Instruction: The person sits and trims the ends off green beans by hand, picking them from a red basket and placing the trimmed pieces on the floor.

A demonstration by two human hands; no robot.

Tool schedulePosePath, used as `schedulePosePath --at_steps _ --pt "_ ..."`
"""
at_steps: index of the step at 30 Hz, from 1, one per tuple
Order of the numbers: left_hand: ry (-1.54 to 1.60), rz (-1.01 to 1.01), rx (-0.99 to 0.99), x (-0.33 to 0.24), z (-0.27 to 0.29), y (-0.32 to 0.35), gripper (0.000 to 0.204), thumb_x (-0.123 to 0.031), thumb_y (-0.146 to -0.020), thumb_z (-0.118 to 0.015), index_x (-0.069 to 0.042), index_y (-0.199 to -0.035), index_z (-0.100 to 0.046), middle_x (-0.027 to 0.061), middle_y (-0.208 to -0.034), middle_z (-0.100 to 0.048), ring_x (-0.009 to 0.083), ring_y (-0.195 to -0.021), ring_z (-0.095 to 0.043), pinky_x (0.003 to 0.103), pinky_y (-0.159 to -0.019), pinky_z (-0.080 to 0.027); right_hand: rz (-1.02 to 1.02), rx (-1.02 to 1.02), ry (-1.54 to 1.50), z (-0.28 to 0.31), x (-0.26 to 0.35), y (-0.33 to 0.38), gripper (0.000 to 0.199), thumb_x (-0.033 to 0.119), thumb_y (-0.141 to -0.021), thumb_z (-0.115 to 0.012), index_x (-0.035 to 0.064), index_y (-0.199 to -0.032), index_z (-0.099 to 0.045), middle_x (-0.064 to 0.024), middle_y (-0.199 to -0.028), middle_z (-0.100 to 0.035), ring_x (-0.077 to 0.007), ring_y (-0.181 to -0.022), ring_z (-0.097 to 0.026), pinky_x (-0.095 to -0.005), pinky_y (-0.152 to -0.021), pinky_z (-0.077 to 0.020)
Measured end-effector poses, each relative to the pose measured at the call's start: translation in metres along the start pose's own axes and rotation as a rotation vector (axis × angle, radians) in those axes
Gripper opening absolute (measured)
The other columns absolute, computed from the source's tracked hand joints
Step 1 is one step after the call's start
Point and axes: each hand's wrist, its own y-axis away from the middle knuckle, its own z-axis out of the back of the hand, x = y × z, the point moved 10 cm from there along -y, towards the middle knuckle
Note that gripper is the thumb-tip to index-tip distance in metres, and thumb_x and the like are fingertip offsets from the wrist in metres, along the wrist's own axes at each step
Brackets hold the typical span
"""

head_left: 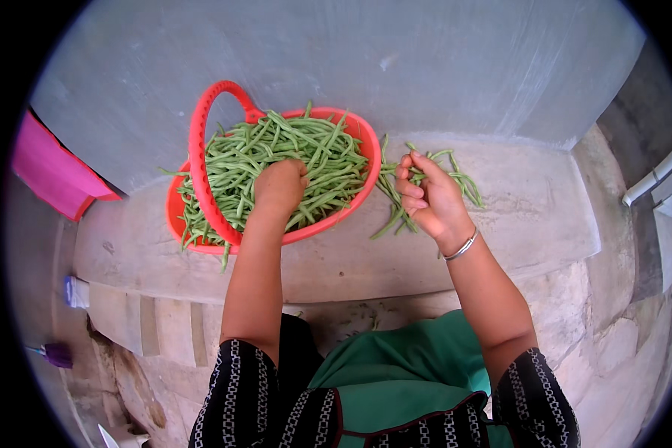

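Note:
A red plastic basket with an arched handle is heaped with long green beans. My left hand rests on the heap, its fingers curled into a fist over the beans. What lies inside that fist is hidden. To the right of the basket, my right hand is raised above a small pile of loose green beans. Its fingers are bent in toward the palm, with the thumb close to them. Whether a bean is between them is not clear. A silver bracelet circles my right wrist.
The basket and loose pile stand on a low concrete ledge against a grey wall. At the left are a bright pink sheet-like object and a purple brush head. A white pipe runs along the right side.

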Motion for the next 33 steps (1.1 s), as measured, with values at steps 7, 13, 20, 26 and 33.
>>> schedulePosePath --at_steps 7,13,20,26,33 --pt "0.800 -0.220 -0.264 -0.062 0.076 0.016 0.019 -0.007 -0.083 -0.063 -0.003 -0.101 -0.063 0.0038 -0.076 -0.062 0.0070 -0.056 -0.054 0.021 -0.051 -0.042 0.058 0.021 0.200 -0.001 0.015 0.010 0.026 0.019 -0.093 -0.047 0.0012 -0.111 -0.054 0.0003 -0.077 -0.050 -0.0043 -0.055 -0.036 -0.0168 -0.042 -0.0249" --pt "0.892 -0.427 -0.213 -0.127 0.077 0.040 0.017 -0.002 -0.082 -0.062 -0.002 -0.098 -0.062 0.0045 -0.080 -0.061 0.0083 -0.058 -0.054 0.022 -0.054 -0.043 0.270 0.147 0.134 -0.034 0.059 0.036 0.038 0.030 -0.095 -0.047 0.0011 -0.118 -0.051 0.0013 -0.074 -0.047 -0.0040 -0.054 -0.033 -0.0161 -0.044 -0.0253" --pt "0.984 -0.330 0.130 -0.159 0.034 0.049 0.013 -0.005 -0.081 -0.065 -0.001 -0.093 -0.061 -0.0001 -0.072 -0.060 0.0026 -0.056 -0.050 0.019 -0.048 -0.039 0.633 -0.203 0.687 -0.011 0.107 0.053 0.026 0.022 -0.092 -0.051 -0.0015 -0.101 -0.061 0.0023 -0.065 -0.046 -0.0049 -0.052 -0.035 -0.0188 -0.043 -0.0290" --pt "1.214 -0.218 0.354 -0.163 0.017 0.051 0.009 -0.009 -0.085 -0.061 -0.002 -0.091 -0.059 0.0023 -0.075 -0.063 0.0037 -0.052 -0.049 0.019 -0.046 -0.038 0.941 -0.397 0.934 0.029 0.146 0.057 0.018 0.016 -0.087 -0.051 0.0014 -0.087 -0.061 -0.0007 -0.071 -0.051 -0.0079 -0.055 -0.041 -0.0215 -0.044 -0.0297" --pt "1.540 -0.058 -0.204 -0.085 0.056 0.011 0.013 -0.012 -0.086 -0.060 -0.002 -0.095 -0.059 0.0045 -0.080 -0.064 0.0051 -0.055 -0.049 0.018 -0.049 -0.039 -0.044 0.066 0.332 0.014 0.015 0.022 0.027 0.026 -0.094 -0.043 0.0015 -0.088 -0.053 -0.0043 -0.076 -0.050 -0.0063 -0.052 -0.035 -0.0187 -0.039 -0.0237"
